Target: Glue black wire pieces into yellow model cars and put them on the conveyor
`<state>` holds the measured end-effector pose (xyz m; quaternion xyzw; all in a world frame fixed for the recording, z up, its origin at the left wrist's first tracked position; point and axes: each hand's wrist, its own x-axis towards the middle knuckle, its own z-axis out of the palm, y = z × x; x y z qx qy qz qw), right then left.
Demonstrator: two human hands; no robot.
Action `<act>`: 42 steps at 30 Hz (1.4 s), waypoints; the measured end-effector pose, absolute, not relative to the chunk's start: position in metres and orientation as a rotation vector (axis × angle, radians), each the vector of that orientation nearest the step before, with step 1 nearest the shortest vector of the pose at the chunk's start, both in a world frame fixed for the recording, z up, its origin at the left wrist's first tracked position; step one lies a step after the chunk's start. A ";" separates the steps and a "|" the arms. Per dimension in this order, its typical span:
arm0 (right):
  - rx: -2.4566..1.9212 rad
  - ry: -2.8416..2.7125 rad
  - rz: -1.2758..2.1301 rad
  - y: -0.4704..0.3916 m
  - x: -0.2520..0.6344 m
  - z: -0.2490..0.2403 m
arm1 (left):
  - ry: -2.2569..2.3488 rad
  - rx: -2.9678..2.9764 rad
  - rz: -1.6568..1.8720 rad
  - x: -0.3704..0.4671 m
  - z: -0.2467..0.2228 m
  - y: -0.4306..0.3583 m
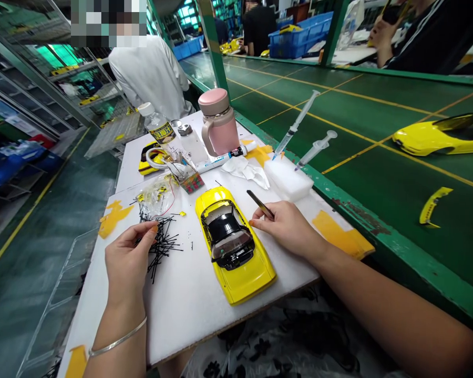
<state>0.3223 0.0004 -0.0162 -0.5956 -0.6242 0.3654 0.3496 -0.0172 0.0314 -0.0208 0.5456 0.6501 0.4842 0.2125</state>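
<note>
A yellow model car body with a black roof lies on the white board in front of me. At its right side my right hand holds dark tweezers, their tips pointing up and left. Over the left edge of a loose pile of thin black sticks is my left hand, thumb and forefinger pinched together; whatever they hold, if anything, is too small to make out. A tiny yellow piece lies between the pile and the car.
Behind the car stand a pink mug, a bottle, a marker and a white foam block with two syringes. A plastic bag lies at left. A green conveyor carries yellow parts; a person in white sits ahead.
</note>
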 end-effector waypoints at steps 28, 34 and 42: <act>-1.561 -1.567 0.945 0.000 0.321 -0.013 | 1.825 1.512 1.336 -0.018 -0.021 0.030; -1.560 -1.601 0.951 0.000 0.320 -0.014 | 1.824 1.516 1.334 -0.017 -0.020 0.030; -1.497 -1.597 1.016 0.002 0.322 -0.017 | 1.809 1.504 1.336 -0.016 -0.019 0.029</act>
